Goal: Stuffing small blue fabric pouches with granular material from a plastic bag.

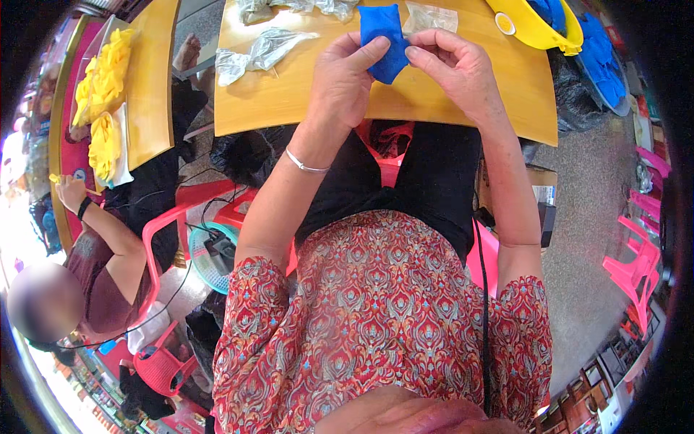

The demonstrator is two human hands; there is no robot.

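Your left hand (345, 76) and right hand (454, 66) both pinch a blue cloth (384, 37) above the wooden tabletop (303, 101).

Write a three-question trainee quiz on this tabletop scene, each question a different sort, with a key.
1. True or false: both hands grip the blue cloth piece.
2. Multiple choice: what lies on the wooden table to the left of the left hand? A) crumpled clear plastic bags B) scissors C) a red cup
3. Fill in: the tray beyond the right hand is coloured ____.

Key: 1 true; 2 A, the clear plastic bags; 3 yellow.
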